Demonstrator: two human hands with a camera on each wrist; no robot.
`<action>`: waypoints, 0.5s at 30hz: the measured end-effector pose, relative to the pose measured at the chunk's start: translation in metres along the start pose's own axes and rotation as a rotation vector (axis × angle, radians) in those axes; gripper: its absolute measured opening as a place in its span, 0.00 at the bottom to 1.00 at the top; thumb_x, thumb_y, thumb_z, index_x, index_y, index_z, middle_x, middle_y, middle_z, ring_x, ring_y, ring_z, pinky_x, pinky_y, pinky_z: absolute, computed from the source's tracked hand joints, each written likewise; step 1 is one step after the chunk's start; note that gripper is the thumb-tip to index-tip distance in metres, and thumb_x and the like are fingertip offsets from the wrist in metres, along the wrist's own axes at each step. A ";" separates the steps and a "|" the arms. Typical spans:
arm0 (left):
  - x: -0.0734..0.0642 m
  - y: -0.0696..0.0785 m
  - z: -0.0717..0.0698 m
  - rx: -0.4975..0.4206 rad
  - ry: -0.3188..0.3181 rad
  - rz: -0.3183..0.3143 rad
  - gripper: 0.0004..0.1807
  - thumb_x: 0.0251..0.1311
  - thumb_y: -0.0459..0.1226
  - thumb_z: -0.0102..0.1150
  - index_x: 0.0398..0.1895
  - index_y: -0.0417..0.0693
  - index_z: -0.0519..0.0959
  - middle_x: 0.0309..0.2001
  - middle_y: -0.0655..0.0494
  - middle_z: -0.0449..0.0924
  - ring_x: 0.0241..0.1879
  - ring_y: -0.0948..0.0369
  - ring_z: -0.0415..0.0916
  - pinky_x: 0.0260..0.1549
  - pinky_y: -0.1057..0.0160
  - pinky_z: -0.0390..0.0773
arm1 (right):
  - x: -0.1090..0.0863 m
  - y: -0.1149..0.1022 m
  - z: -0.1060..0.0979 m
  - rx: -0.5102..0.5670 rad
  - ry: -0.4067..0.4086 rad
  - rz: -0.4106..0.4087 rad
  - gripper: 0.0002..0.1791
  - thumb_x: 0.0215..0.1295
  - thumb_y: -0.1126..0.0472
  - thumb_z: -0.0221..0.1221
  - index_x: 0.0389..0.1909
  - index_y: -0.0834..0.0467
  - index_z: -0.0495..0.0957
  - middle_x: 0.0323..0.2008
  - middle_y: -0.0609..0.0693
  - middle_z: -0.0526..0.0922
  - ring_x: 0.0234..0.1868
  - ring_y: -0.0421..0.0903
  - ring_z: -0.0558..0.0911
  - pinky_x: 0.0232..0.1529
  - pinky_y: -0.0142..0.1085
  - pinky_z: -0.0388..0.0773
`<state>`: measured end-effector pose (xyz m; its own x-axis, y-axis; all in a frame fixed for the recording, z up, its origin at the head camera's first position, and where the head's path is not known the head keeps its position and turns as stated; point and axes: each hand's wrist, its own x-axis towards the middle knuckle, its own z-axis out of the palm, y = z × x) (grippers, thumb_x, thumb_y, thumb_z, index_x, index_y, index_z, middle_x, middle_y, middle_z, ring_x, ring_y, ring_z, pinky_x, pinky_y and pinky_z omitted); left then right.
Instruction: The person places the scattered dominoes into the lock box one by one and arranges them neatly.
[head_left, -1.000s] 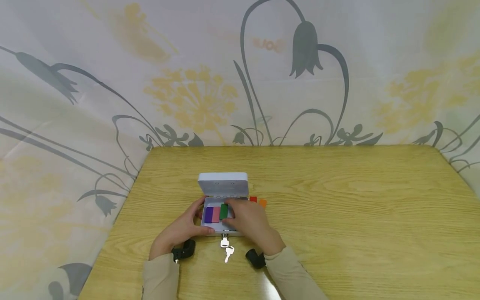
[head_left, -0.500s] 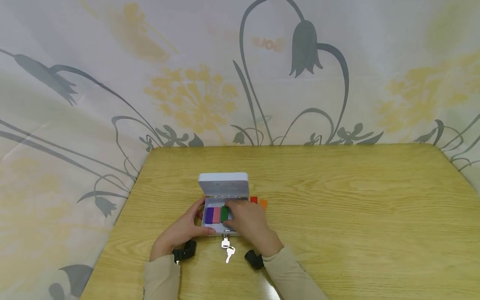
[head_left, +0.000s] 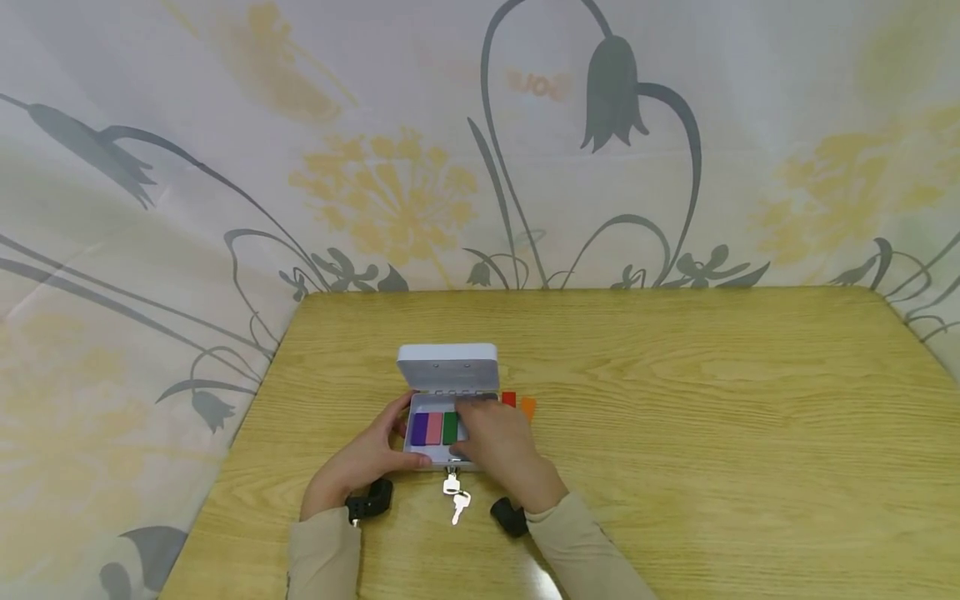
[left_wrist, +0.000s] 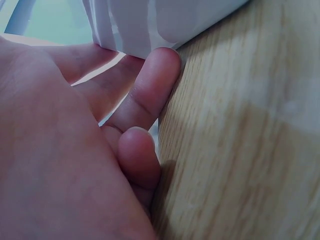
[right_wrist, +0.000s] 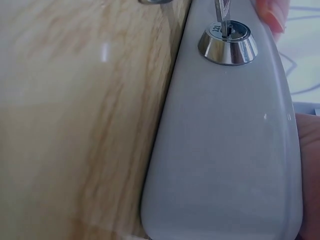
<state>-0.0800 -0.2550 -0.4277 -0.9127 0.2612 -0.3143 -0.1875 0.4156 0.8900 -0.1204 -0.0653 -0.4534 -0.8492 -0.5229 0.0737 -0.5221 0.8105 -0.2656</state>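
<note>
A small white metal cash box (head_left: 448, 367) stands on the table with its lid up. Inside lie a purple block (head_left: 419, 429), a pink block (head_left: 434, 428) and a green block (head_left: 450, 427) with a narrow gap to the pink one. My left hand (head_left: 362, 457) grips the box's left side, thumb on the front rim; in the left wrist view its fingers (left_wrist: 160, 75) lie against the outer wall. Over the box's right half reaches my right hand (head_left: 498, 437), fingertips right at the green block's two ends. I cannot tell whether it still pinches the block.
Two keys (head_left: 456, 500) hang at the front lock (right_wrist: 228, 42), one of them in it. A red block (head_left: 509, 399) and an orange block (head_left: 528, 408) are beside the box, partly behind my right hand. A flower-patterned curtain (head_left: 562, 167) surrounds the wooden table (head_left: 712, 433).
The green block has come down level beside the pink block, on the box floor. My right fingertips have shifted slightly right against it; my left hand keeps its place on the box.
</note>
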 end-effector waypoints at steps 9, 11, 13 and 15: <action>-0.001 0.002 0.000 -0.008 -0.010 0.001 0.53 0.44 0.36 0.68 0.70 0.53 0.43 0.60 0.44 0.57 0.48 0.50 0.62 0.44 0.58 0.66 | -0.001 0.000 0.000 0.014 -0.012 0.014 0.20 0.43 0.44 0.67 0.34 0.50 0.78 0.23 0.43 0.76 0.23 0.41 0.73 0.15 0.35 0.64; 0.000 0.001 -0.001 -0.008 -0.011 0.010 0.54 0.44 0.36 0.68 0.70 0.52 0.42 0.61 0.44 0.56 0.48 0.50 0.62 0.45 0.57 0.65 | 0.000 0.000 0.000 0.016 -0.011 0.018 0.21 0.42 0.44 0.67 0.36 0.50 0.78 0.24 0.43 0.77 0.24 0.41 0.74 0.16 0.35 0.65; 0.002 -0.004 -0.001 -0.005 -0.009 0.021 0.54 0.44 0.36 0.68 0.70 0.52 0.42 0.61 0.44 0.55 0.48 0.50 0.62 0.45 0.57 0.65 | 0.000 -0.001 0.000 0.012 -0.009 0.018 0.22 0.42 0.43 0.67 0.38 0.49 0.78 0.25 0.44 0.78 0.25 0.42 0.74 0.16 0.35 0.65; 0.005 -0.011 -0.002 -0.023 -0.009 0.025 0.54 0.43 0.36 0.69 0.70 0.54 0.42 0.61 0.45 0.56 0.48 0.50 0.63 0.44 0.57 0.66 | 0.000 -0.001 0.001 0.006 -0.006 0.015 0.23 0.42 0.43 0.67 0.38 0.49 0.78 0.25 0.44 0.78 0.25 0.42 0.74 0.16 0.35 0.65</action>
<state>-0.0828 -0.2601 -0.4387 -0.9138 0.2795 -0.2948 -0.1730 0.3889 0.9049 -0.1199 -0.0664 -0.4541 -0.8566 -0.5120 0.0637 -0.5086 0.8169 -0.2721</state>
